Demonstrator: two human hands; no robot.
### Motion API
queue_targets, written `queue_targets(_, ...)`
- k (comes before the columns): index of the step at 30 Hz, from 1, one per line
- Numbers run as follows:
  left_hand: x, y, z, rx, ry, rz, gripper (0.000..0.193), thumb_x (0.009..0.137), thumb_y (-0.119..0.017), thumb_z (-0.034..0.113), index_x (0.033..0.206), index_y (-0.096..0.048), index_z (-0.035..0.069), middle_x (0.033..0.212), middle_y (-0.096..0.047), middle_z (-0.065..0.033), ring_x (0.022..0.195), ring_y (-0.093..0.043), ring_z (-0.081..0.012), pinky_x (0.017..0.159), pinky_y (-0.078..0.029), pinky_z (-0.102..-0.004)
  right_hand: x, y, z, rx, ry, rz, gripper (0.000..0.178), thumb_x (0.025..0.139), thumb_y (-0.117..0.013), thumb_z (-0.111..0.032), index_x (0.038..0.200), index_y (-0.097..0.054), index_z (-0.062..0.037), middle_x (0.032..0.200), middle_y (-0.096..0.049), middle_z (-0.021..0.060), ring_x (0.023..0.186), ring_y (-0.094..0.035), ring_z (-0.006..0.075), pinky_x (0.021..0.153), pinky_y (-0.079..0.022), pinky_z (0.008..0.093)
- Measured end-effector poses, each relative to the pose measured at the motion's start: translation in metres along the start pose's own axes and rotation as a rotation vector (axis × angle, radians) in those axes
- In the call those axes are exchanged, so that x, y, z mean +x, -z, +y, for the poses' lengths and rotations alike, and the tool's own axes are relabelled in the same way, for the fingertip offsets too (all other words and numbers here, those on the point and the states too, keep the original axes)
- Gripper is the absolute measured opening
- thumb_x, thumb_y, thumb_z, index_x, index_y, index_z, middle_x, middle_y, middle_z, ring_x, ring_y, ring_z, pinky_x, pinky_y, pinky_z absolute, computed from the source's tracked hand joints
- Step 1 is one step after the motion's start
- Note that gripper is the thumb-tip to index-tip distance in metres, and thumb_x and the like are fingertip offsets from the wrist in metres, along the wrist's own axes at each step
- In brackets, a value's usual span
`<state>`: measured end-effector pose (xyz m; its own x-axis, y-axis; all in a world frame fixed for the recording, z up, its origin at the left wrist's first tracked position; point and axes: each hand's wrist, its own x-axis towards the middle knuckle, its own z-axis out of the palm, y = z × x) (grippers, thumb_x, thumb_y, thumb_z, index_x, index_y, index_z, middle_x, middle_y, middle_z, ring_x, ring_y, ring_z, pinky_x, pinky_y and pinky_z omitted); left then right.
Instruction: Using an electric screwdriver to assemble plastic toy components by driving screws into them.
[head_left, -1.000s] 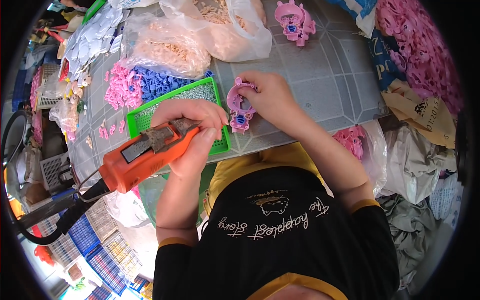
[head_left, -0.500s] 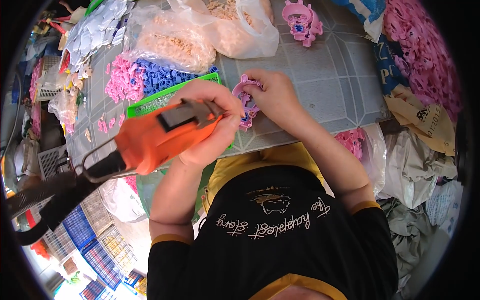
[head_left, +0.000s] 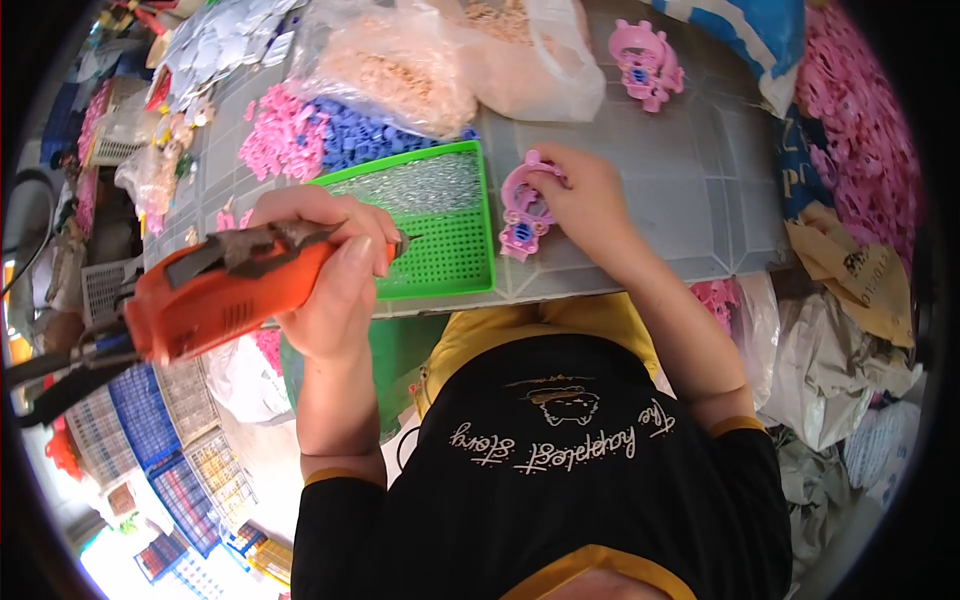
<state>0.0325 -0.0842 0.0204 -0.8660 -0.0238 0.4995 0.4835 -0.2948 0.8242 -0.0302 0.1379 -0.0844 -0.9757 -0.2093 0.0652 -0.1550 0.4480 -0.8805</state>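
An orange electric screwdriver (head_left: 240,290) lies in the grip of my left hand (head_left: 345,255), its short tip pointing over the green basket (head_left: 488,225). Many small silver screws (head_left: 420,183) fill the far part of that basket. Just right of it, my right hand (head_left: 588,200) pinches a pink plastic toy part (head_left: 518,195), shaped like a frame with small ears. A blue piece (head_left: 521,236) sits in the part's near end. The toy part stays close to the tabletop; whether it rests there is unclear. Screwdriver tip and toy part are apart.
Behind the basket lie heaps of small pink parts (head_left: 284,132) and blue parts (head_left: 365,135), with clear bags (head_left: 400,70) of peach pieces beyond. Another pink toy assembly (head_left: 646,65) stands far right. A large pile of pink parts (head_left: 860,120) and sacks line the right side.
My left hand has drawn the screwdriver left, away from the pink toy part, uncovering the green basket. My right hand keeps its hold on the part. The whole view has shifted slightly.
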Motion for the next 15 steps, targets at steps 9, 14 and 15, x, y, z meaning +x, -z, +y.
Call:
queue_targets(9,-0.019,0.031,-0.004,0.244,0.096,0.285,0.031,0.073,-0.051,-0.020,0.096,-0.048,0.000,0.064,-0.054,-0.0084,0.054,-0.052,-0.0160,0.059,-0.049,-0.0314,-0.002,0.002,-0.004,0.014,-0.036,0.001,0.019,0.085,-0.064,-0.006,0.103,-0.067,-0.0011,0.084,-0.071,0.0092,0.077,-0.067,0.0140,0.069,-0.051,0.0269)
queue_targets(14,-0.021,0.035,-0.006,0.316,0.104,0.296,0.029,0.076,-0.051,-0.007,0.103,-0.047,0.000,0.063,-0.052,-0.0097,0.054,-0.049,-0.0183,0.064,-0.046,-0.0370,-0.002,0.000,-0.002,0.020,-0.042,0.006,0.019,0.085,-0.065,-0.005,0.103,-0.067,-0.0012,0.084,-0.071,0.0079,0.078,-0.066,0.0119,0.070,-0.051,0.0262)
queue_targets(15,-0.022,0.038,-0.007,0.299,0.099,0.289,0.029,0.076,-0.051,-0.007,0.103,-0.047,0.000,0.063,-0.052,-0.0097,0.054,-0.050,-0.0184,0.064,-0.046,-0.0371,-0.002,0.000,-0.002,0.021,-0.041,0.005,0.019,0.085,-0.065,-0.005,0.103,-0.067,-0.0012,0.084,-0.071,0.0079,0.078,-0.066,0.0119,0.070,-0.051,0.0262)
